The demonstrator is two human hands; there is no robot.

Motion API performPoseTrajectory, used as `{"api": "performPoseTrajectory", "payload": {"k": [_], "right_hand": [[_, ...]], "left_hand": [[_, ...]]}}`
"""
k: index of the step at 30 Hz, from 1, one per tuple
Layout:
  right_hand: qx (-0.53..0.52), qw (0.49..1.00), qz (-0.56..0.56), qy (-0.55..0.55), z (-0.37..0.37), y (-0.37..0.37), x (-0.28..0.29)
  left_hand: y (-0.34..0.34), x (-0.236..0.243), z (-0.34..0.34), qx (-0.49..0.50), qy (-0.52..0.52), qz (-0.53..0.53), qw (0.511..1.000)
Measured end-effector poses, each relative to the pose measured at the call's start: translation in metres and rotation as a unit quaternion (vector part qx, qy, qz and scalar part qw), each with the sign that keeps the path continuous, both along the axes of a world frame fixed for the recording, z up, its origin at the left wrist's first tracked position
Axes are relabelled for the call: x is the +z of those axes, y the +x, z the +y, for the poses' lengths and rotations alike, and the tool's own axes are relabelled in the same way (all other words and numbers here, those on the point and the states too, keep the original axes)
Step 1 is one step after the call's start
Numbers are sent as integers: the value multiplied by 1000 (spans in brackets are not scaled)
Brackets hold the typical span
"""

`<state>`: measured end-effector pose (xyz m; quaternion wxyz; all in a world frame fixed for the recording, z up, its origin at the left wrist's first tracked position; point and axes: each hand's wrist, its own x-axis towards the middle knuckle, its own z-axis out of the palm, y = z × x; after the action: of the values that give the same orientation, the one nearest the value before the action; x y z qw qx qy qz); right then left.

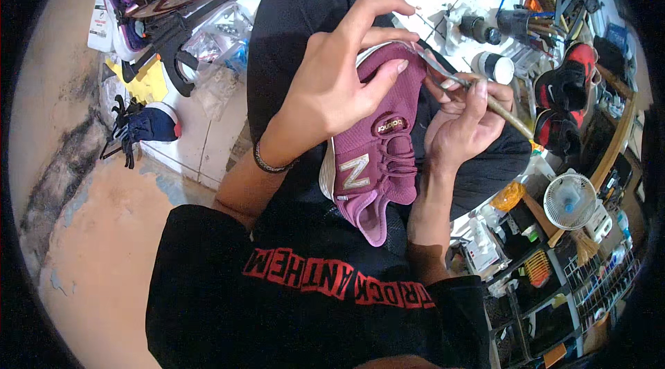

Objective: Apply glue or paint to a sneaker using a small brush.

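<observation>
A maroon sneaker (388,99) with laces and a pale sole edge rests on my lap, its toe pointing away from me and its heel opening toward my shirt. My left hand (339,82) grips the toe, thumb on the upper and fingers over the front edge. My right hand (471,116) is closed round a slim tool (511,117) with a worn brownish handle. Its thin metal end reaches the right side of the toe, where the sole meets the upper. The exact shape of its tip cannot be made out.
Black and red shoes (564,88) and a small white fan (569,201) stand at the right. Beyond my knee are a white-lidded jar (493,66) and a holder of brushes (526,26). A navy shoe (149,125) lies at the left, near a yellow sheet (143,84).
</observation>
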<state>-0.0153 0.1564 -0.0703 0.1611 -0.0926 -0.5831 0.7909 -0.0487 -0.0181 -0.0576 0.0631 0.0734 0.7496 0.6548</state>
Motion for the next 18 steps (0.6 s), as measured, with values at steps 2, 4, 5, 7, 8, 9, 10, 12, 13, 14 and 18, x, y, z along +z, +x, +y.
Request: {"api": "performPoseTrajectory", "payload": {"k": [2,4,5,7,8,9,10,12,13,14,18], "right_hand": [[7,999,6,38,0,-1,5],[-8,997,-18,80,-4,-1,9],[-8,994,-21,106,-6,-2,10],[-16,991,-30,127,-11,-2,13],[-18,989,-26,143,-13,-2,14],[-17,987,-23,160,-14,-2,15],[-15,984,-24,177,-16,-2,15],[-13,982,-13,187,-17,-3,17],[-13,982,-15,189,-18,-2,18],[-9,986,-9,167,-18,-2,18],[9,993,-2,120,-17,-2,19]], "left_hand": [[-1,2,0,1,6,-4,1000],[-1,2,0,-3,8,3,1000],[0,2,0,-3,1,1,1000],[0,2,0,-2,-15,0,1000],[0,1,1,0,-10,0,1000],[0,1,1,3,-8,0,1000],[0,0,2,5,-12,-1,1000],[0,-1,2,5,-4,2,1000],[0,-1,2,5,-3,2,1000],[0,-1,1,2,-2,1,1000],[1,-2,1,1,0,-1,1000]]}}
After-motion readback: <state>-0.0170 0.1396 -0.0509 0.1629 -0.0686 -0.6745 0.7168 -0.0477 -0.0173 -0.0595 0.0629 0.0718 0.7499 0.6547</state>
